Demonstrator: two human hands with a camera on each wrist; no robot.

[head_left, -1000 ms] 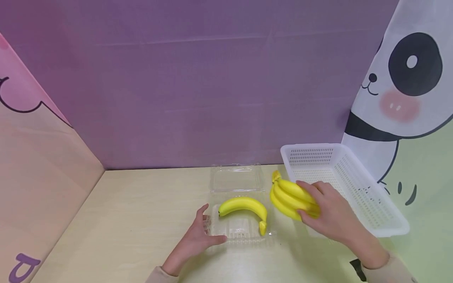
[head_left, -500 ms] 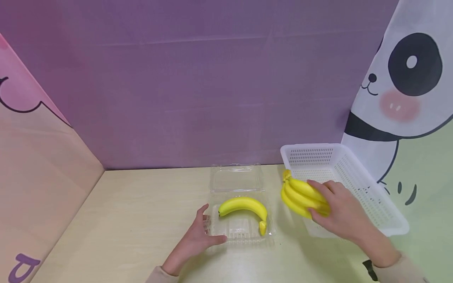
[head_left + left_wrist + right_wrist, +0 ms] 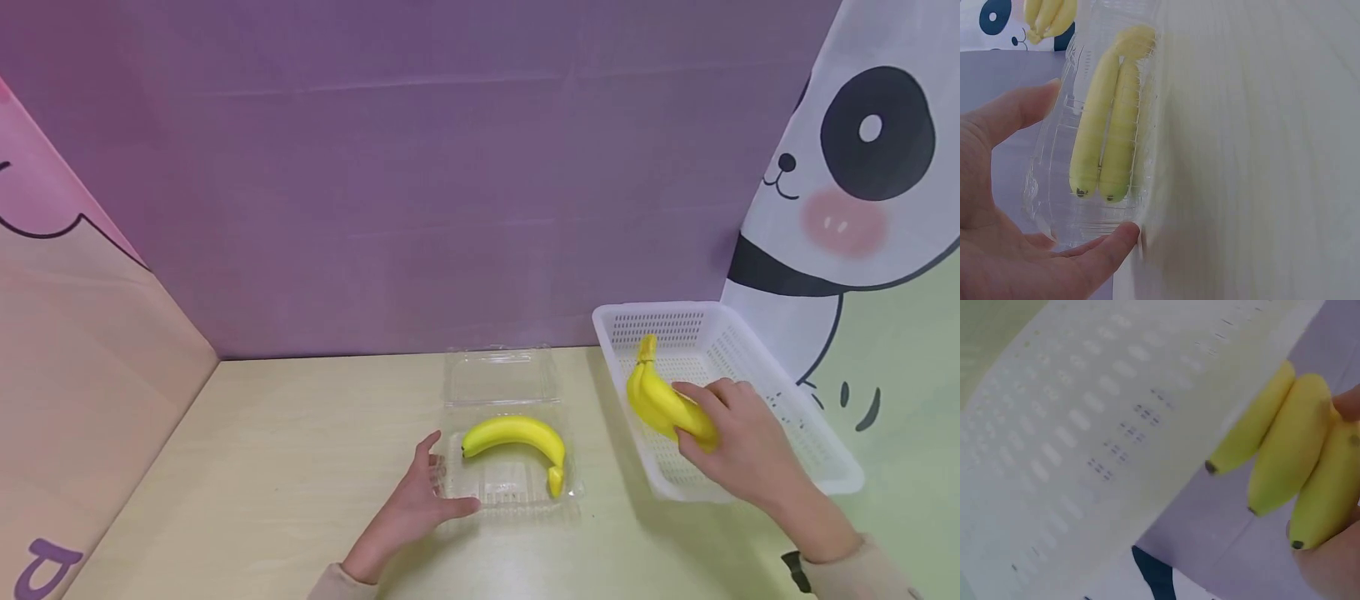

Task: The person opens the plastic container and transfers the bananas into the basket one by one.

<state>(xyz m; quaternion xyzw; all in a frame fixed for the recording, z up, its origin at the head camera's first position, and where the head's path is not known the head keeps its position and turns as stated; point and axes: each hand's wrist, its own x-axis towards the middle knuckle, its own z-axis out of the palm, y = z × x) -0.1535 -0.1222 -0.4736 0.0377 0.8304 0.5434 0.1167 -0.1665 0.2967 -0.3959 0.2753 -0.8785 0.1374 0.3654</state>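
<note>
My right hand (image 3: 738, 442) grips a bunch of bananas (image 3: 660, 400) by its lower end, over the white perforated basket (image 3: 611, 346). Three bananas with dark tips show in the right wrist view, beside the basket wall. On the left, my left hand (image 3: 420, 500) holds the near-left corner of a clear plastic clamshell container (image 3: 501, 379), its lid folded back. Inside the base lie bananas (image 3: 517, 431); the head view shows a single curve, while the left wrist view shows two lengths side by side, joined at the stem.
The basket stands on the right of the light wooden table (image 3: 300, 467), against the panda-printed sheet (image 3: 847, 208). A purple backdrop (image 3: 450, 183) rises along the table's back edge, and a pink and peach sheet (image 3: 90, 350) borders the left side.
The banana bunch in my right hand has moved right, from beside the container to over the basket, and turned so its stem points more upward. My left hand has stayed at the container.
</note>
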